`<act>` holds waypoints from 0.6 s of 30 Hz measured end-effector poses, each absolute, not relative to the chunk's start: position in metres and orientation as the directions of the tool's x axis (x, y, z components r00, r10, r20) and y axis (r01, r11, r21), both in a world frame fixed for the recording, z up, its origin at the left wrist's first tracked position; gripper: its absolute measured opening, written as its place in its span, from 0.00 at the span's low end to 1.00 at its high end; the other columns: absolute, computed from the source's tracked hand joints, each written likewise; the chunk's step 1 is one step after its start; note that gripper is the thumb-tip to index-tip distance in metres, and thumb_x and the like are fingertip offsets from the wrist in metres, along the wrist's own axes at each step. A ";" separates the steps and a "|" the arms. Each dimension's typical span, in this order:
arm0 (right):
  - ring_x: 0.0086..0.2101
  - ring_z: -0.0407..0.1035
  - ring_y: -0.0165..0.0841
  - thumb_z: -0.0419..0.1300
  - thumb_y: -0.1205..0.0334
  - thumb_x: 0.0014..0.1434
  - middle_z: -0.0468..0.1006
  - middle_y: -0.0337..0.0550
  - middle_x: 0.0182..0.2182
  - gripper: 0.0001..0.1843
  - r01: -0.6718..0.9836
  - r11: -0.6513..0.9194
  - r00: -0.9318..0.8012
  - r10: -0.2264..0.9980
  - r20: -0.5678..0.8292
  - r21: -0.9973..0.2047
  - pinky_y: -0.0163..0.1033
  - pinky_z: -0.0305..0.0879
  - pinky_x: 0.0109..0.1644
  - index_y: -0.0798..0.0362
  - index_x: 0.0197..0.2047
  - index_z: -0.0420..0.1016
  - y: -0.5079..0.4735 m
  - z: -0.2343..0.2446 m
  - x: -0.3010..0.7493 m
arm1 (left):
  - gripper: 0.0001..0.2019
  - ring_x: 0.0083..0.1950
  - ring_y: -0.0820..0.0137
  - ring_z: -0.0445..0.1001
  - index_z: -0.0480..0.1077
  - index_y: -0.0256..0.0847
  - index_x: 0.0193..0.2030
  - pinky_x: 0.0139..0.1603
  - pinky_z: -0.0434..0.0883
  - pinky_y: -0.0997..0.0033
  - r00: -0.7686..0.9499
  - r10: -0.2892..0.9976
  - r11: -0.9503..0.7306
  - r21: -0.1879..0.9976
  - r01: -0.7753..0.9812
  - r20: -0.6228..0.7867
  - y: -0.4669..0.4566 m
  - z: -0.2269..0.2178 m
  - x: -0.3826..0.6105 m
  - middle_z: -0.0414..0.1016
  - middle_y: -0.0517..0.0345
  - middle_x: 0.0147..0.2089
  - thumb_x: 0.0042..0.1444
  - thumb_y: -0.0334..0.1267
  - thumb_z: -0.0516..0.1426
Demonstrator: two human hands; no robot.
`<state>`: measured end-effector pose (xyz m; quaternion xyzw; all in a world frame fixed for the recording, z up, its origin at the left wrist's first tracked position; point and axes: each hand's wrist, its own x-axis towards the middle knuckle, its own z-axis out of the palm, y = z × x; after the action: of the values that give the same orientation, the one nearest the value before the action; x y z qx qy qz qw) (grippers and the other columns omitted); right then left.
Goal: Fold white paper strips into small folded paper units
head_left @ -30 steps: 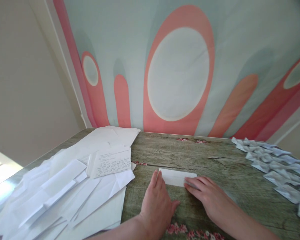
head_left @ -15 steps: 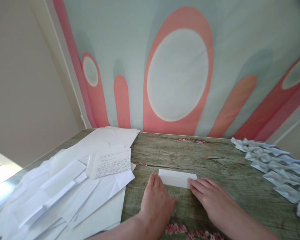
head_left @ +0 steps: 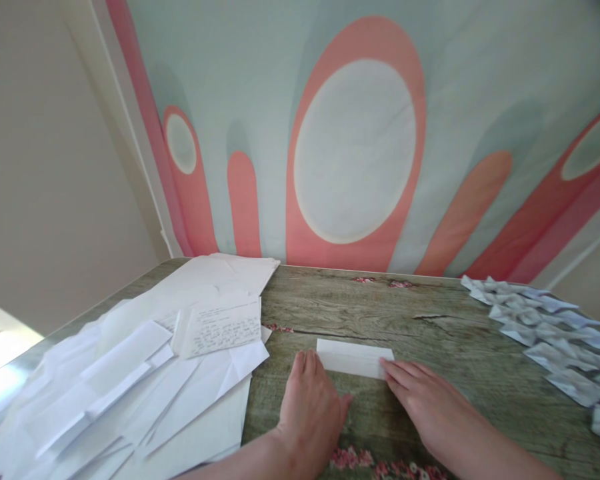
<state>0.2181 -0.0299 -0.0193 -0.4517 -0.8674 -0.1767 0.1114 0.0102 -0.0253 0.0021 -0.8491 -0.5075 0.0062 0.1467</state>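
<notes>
1. Directly before me on the wood-grain table (head_left: 340,300) lies a narrow folded white paper strip (head_left: 355,359), its long sides running roughly from 9 to 3 o'clock. I take it as the centre of my clock.
2. My left hand (head_left: 310,403) is at about 8 o'clock, back upward and flattened out, fingers side by side, thumb spread away toward 3 o'clock. Its fingertips meet the strip's 9 o'clock end without gripping it.
3. My right hand (head_left: 427,403) reaches in from 4 o'clock, fingers stretched and close together, tips on the strip's 3 o'clock end. Whether I pinch the paper or only press it, I can't tell.
4. At 9 o'clock spreads a broad, overlapping pile of white sheets (head_left: 110,400), some creased or folded.
5. On that pile, nearer the strip, rests a handwritten sheet (head_left: 225,323).
6. Well apart, toward 3 o'clock, folded paper pieces (head_left: 570,387) lie in overlapping rows.
7. Pink flowers (head_left: 353,457) decorate the tabletop at 6 o'clock.
8. At 12 o'clock, beyond the far edge, stands a pale green wall panel (head_left: 270,87) with coral shapes.
</notes>
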 end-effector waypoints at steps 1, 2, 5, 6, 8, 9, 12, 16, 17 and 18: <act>0.41 0.71 0.36 0.50 0.80 0.47 0.78 0.49 0.43 0.20 0.825 0.524 -0.564 0.749 0.347 0.209 0.41 0.66 0.45 0.58 0.39 0.78 -0.030 -0.020 0.219 | 0.25 0.55 0.51 0.65 0.73 0.28 0.46 0.55 0.55 0.54 0.484 0.865 -0.443 -0.248 0.862 0.136 -0.025 0.002 0.010 0.70 0.33 0.52 0.56 0.51 0.54; 0.41 0.72 0.36 0.50 0.80 0.48 0.78 0.50 0.43 0.20 0.828 0.520 -0.561 0.755 0.339 0.210 0.41 0.66 0.46 0.58 0.38 0.78 -0.029 -0.021 0.221 | 0.25 0.55 0.51 0.65 0.73 0.27 0.46 0.55 0.56 0.54 0.483 0.865 -0.444 -0.243 0.863 0.136 -0.025 0.002 0.010 0.69 0.33 0.52 0.56 0.51 0.54; 0.40 0.71 0.36 0.50 0.79 0.48 0.78 0.51 0.42 0.19 0.832 0.514 -0.555 0.765 0.327 0.211 0.41 0.65 0.45 0.58 0.37 0.78 -0.029 -0.022 0.224 | 0.24 0.54 0.51 0.66 0.73 0.29 0.46 0.53 0.57 0.53 0.485 0.863 -0.442 -0.256 0.860 0.139 -0.025 0.003 0.010 0.70 0.34 0.51 0.55 0.51 0.55; 0.40 0.71 0.36 0.50 0.79 0.47 0.78 0.51 0.42 0.19 0.832 0.512 -0.555 0.765 0.326 0.214 0.41 0.65 0.45 0.58 0.37 0.78 -0.029 -0.022 0.224 | 0.24 0.53 0.51 0.66 0.74 0.30 0.46 0.53 0.57 0.53 0.485 0.863 -0.440 -0.264 0.858 0.139 -0.025 0.003 0.011 0.70 0.35 0.51 0.55 0.51 0.54; 0.40 0.71 0.36 0.51 0.79 0.46 0.78 0.50 0.42 0.19 0.835 0.505 -0.551 0.769 0.323 0.221 0.41 0.65 0.45 0.58 0.37 0.78 -0.029 -0.022 0.223 | 0.24 0.53 0.52 0.66 0.74 0.29 0.46 0.53 0.58 0.55 0.481 0.866 -0.435 -0.273 0.858 0.134 -0.025 0.004 0.011 0.71 0.35 0.50 0.55 0.52 0.54; 0.40 0.71 0.37 0.51 0.79 0.45 0.78 0.50 0.42 0.19 0.837 0.500 -0.547 0.771 0.326 0.223 0.42 0.65 0.45 0.59 0.37 0.78 -0.029 -0.023 0.223 | 0.25 0.52 0.52 0.66 0.74 0.28 0.45 0.52 0.58 0.55 0.479 0.868 -0.433 -0.273 0.859 0.130 -0.025 0.005 0.011 0.71 0.34 0.50 0.56 0.52 0.54; 0.40 0.71 0.37 0.51 0.79 0.45 0.78 0.50 0.42 0.20 0.842 0.493 -0.540 0.773 0.333 0.219 0.42 0.66 0.45 0.59 0.37 0.78 -0.030 -0.023 0.221 | 0.25 0.50 0.52 0.67 0.74 0.27 0.44 0.51 0.60 0.57 0.474 0.872 -0.432 -0.265 0.862 0.123 -0.025 0.007 0.010 0.72 0.34 0.47 0.56 0.51 0.53; 0.40 0.71 0.37 0.51 0.79 0.45 0.78 0.50 0.42 0.20 0.836 0.498 -0.548 0.771 0.324 0.229 0.42 0.66 0.45 0.58 0.38 0.78 -0.030 -0.023 0.221 | 0.22 0.49 0.52 0.68 0.76 0.31 0.41 0.48 0.60 0.56 0.480 0.864 -0.438 -0.243 0.865 0.151 -0.025 0.007 0.009 0.74 0.37 0.45 0.56 0.51 0.54; 0.40 0.71 0.37 0.51 0.79 0.45 0.78 0.50 0.42 0.20 0.834 0.499 -0.551 0.771 0.320 0.234 0.42 0.66 0.45 0.58 0.38 0.78 -0.030 -0.022 0.222 | 0.22 0.49 0.52 0.68 0.76 0.31 0.41 0.49 0.60 0.55 0.479 0.863 -0.438 -0.234 0.868 0.164 -0.025 0.006 0.009 0.74 0.36 0.45 0.56 0.51 0.54; 0.40 0.71 0.37 0.51 0.79 0.46 0.78 0.50 0.42 0.20 0.833 0.499 -0.552 0.771 0.317 0.238 0.42 0.66 0.45 0.58 0.38 0.78 -0.030 -0.021 0.222 | 0.22 0.49 0.52 0.67 0.75 0.31 0.41 0.49 0.60 0.55 0.477 0.861 -0.436 -0.225 0.871 0.176 -0.025 0.005 0.008 0.74 0.36 0.45 0.55 0.51 0.54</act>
<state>0.2217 -0.0299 -0.0215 -0.4654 -0.8617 -0.1838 0.0849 0.0083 -0.0251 0.0050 -0.8472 -0.5112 -0.0176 0.1435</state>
